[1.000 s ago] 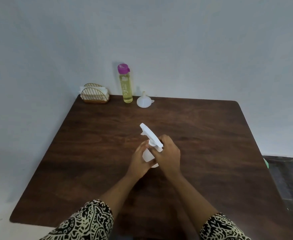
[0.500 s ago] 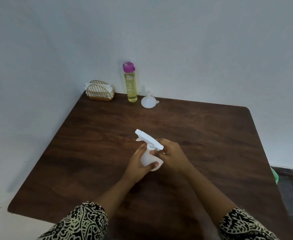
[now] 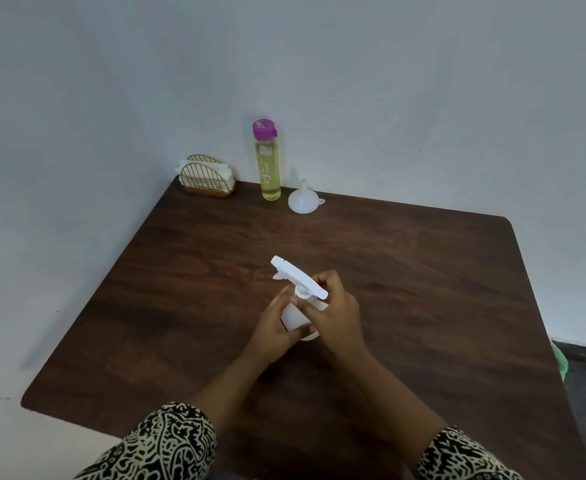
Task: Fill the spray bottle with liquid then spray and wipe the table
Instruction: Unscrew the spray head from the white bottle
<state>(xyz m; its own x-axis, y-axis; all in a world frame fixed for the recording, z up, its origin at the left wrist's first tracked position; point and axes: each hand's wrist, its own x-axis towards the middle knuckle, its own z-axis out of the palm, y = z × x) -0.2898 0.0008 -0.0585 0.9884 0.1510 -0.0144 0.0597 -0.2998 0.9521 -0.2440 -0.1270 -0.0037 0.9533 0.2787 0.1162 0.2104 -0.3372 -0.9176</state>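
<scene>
A small white spray bottle (image 3: 293, 317) stands on the dark wooden table (image 3: 423, 289) near its middle, its white trigger head (image 3: 298, 277) pointing up and to the left. My left hand (image 3: 274, 327) grips the bottle's body. My right hand (image 3: 334, 310) grips the collar just under the trigger head. At the back of the table stand a tall clear bottle of yellow liquid with a purple cap (image 3: 270, 164) and a white funnel (image 3: 303, 199) turned mouth down.
A gold wire holder with white napkins (image 3: 207, 178) sits in the back left corner against the wall. The table is pushed into a corner of pale walls. Something green (image 3: 560, 362) shows past the table's right edge, over a dark floor.
My right hand has moved back onto the collar under the trigger head. The head has turned slightly. The view has shifted a little to the left.
</scene>
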